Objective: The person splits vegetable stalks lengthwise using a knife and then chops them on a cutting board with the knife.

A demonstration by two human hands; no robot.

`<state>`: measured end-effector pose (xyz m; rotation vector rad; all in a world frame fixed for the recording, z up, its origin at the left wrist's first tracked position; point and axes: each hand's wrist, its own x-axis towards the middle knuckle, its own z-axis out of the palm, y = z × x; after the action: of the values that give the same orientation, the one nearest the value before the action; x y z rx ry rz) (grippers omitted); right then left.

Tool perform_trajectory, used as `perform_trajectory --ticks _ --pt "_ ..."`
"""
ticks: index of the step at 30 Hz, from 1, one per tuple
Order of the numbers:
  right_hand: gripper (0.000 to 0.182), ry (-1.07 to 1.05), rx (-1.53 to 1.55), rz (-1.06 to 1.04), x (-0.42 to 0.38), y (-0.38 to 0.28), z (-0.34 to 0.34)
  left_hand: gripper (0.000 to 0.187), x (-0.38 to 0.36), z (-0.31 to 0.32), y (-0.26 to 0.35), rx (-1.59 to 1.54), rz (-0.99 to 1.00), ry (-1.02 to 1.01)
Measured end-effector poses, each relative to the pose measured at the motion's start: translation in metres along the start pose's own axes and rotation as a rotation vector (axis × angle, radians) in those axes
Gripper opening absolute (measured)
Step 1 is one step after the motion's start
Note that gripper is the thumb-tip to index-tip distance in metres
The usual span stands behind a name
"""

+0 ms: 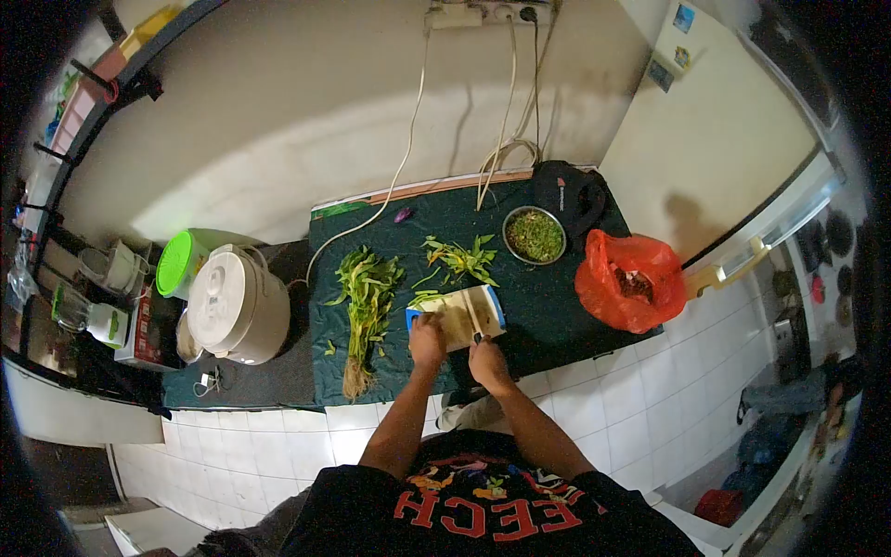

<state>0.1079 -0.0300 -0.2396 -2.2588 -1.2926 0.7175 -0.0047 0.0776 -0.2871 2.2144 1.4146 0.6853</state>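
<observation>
A cutting board with blue ends lies near the front edge of the covered table. My right hand is wrapped round the handle of a knife, its blade pointing away from me over the board. At the board's left end rests my left hand, fingers curled in; what they hold, if anything, is hidden. Cut green stems lie by the board's upper left corner. Behind it is a small heap of leafy greens. Left of the board lies a large bunch of leafy greens with roots towards me.
A metal bowl of chopped greens stands at the back right, near a black bag. An open red plastic bag sits at the right edge. A white rice cooker is at left. A cable crosses the table's back left.
</observation>
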Motion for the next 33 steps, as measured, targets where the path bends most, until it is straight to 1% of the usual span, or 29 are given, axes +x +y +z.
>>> perform_trajectory --ticks 2,5,7,11,13,14,15,16,17,18,19,21,22,23,25,26,28,29,31,33 --pt "0.036 0.005 -0.043 -0.004 -0.002 0.012 0.005 0.027 0.011 -0.002 -0.004 0.027 -0.004 0.011" --pt "0.036 0.06 0.03 0.046 -0.004 0.016 0.001 0.026 0.019 -0.003 -0.008 0.074 0.038 0.045" --pt "0.038 -0.031 -0.001 0.122 -0.008 0.012 -0.003 0.024 0.024 -0.005 -0.006 0.124 0.11 -0.031" --pt "0.039 -0.042 -0.047 0.098 -0.008 0.013 0.002 0.021 0.025 -0.005 0.009 0.081 0.173 -0.063" --pt "0.04 0.005 -0.013 0.087 -0.009 0.012 0.005 0.019 0.018 -0.009 0.023 -0.063 -0.062 -0.071" --pt "0.04 0.005 -0.01 0.087 -0.012 0.012 0.006 0.019 0.013 -0.005 0.017 -0.079 -0.026 0.009" --pt "0.04 0.03 -0.022 0.045 -0.015 0.012 0.007 0.019 0.01 -0.007 0.013 -0.077 -0.025 0.01" --pt "0.041 0.055 -0.034 0.004 -0.02 0.013 0.009 0.019 0.007 -0.008 0.009 -0.05 -0.063 0.017" --pt "0.041 0.054 -0.032 0.006 -0.025 0.014 0.011 0.019 0.005 -0.01 0.004 -0.022 -0.103 0.023" --pt "0.041 0.009 -0.009 0.026 -0.03 0.018 0.014 0.021 0.005 -0.012 -0.003 0.052 -0.033 0.065" --pt "0.042 -0.035 0.012 0.045 -0.034 0.022 0.017 0.021 0.006 -0.013 -0.009 0.051 -0.031 0.063" --pt "0.042 -0.034 -0.027 0.082 -0.041 0.029 0.018 0.02 0.013 -0.012 -0.016 0.118 0.025 0.026" --pt "0.042 -0.039 -0.064 0.118 -0.041 0.033 0.016 0.021 0.016 -0.009 -0.018 0.095 0.094 0.048" --pt "0.042 -0.041 -0.07 0.117 -0.04 0.037 0.014 0.021 0.016 -0.005 -0.02 0.09 0.09 0.049" --pt "0.043 -0.006 -0.073 0.161 -0.041 0.04 0.007 0.021 0.017 -0.003 -0.02 0.181 0.096 -0.071" --pt "0.043 -0.015 -0.073 0.163 -0.041 0.041 0.004 0.021 0.017 -0.002 -0.021 0.184 0.089 -0.077" --pt "0.043 0.001 -0.048 0.171 -0.036 0.046 -0.002 0.02 0.023 0.003 -0.019 0.123 0.158 -0.027" --pt "0.043 -0.002 -0.047 0.172 -0.034 0.047 -0.005 0.02 0.025 0.004 -0.017 0.125 0.157 -0.03" --pt "0.044 -0.022 0.015 0.156 -0.031 0.052 -0.004 0.018 0.026 -0.001 -0.01 0.179 0.152 0.009" --pt "0.044 -0.075 -0.015 0.145 -0.032 0.055 -0.001 0.018 0.028 0.002 -0.017 0.21 0.171 -0.014"
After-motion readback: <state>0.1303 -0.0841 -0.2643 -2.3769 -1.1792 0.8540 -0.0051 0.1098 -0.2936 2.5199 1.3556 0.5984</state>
